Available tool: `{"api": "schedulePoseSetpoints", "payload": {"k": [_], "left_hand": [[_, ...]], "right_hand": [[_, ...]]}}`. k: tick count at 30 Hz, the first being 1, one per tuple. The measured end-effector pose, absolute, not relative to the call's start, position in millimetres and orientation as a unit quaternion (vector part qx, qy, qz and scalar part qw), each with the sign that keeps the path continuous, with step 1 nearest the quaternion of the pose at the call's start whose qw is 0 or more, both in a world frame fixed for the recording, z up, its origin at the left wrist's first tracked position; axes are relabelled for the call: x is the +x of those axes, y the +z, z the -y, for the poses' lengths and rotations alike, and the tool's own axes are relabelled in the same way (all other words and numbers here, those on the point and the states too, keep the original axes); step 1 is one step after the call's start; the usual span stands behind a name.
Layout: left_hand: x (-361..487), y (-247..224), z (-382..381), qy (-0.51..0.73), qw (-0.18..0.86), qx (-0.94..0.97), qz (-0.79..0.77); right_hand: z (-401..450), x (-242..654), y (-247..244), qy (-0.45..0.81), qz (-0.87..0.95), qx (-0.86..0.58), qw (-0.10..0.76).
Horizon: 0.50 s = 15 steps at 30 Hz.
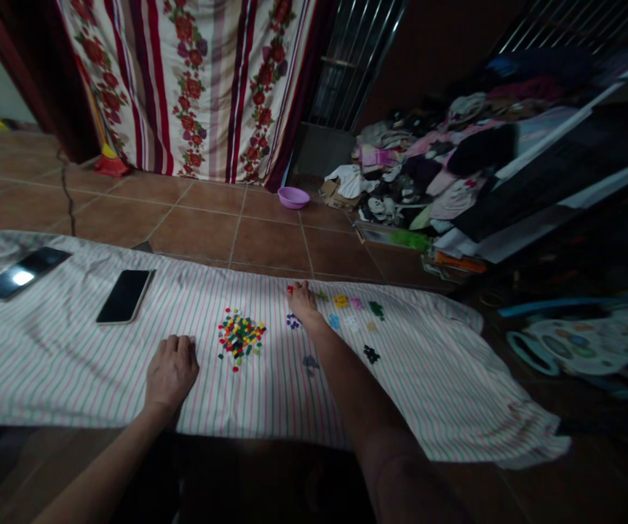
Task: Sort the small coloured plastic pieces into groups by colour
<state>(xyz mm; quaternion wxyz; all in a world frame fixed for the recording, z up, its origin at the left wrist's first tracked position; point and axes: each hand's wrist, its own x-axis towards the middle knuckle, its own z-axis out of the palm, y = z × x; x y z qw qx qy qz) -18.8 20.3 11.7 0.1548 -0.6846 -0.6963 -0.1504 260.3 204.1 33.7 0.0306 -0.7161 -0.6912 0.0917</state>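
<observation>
My right hand (303, 300) reaches to the far side of the striped cloth, fingers bunched and pointing down. Small red pieces (290, 289) show at its fingertips; whether any is pinched is hidden. Just below it lies a little group of purple pieces (292, 321). My left hand (172, 371) rests palm down on the cloth, its fingers curled in, with nothing visible in them. Right of it is a mixed heap of small coloured pieces (240, 337). Beyond my right forearm sit separate groups: yellow pieces (340, 300), dark green pieces (376, 311) and black pieces (371, 354). Grey pieces (310, 364) lie left of the forearm.
Two dark-screened devices, a phone (126, 297) and a shinier slab (22, 274), lie on the cloth's left side. Past the cloth's far edge, a purple basin (293, 197) stands on the tiled floor. A clothes pile (428, 160) and a flowered curtain (193, 87) are behind.
</observation>
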Motion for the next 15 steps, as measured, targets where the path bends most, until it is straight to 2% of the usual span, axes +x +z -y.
{"api": "schedulePoseSetpoints", "payload": {"k": [15], "left_hand": [[-20.3, 8.9, -21.0, -0.156, 0.179, -0.682, 0.692]], "right_hand": [[-206.3, 276.0, 36.6, 0.099, 0.700, -0.701, 0.092]]}}
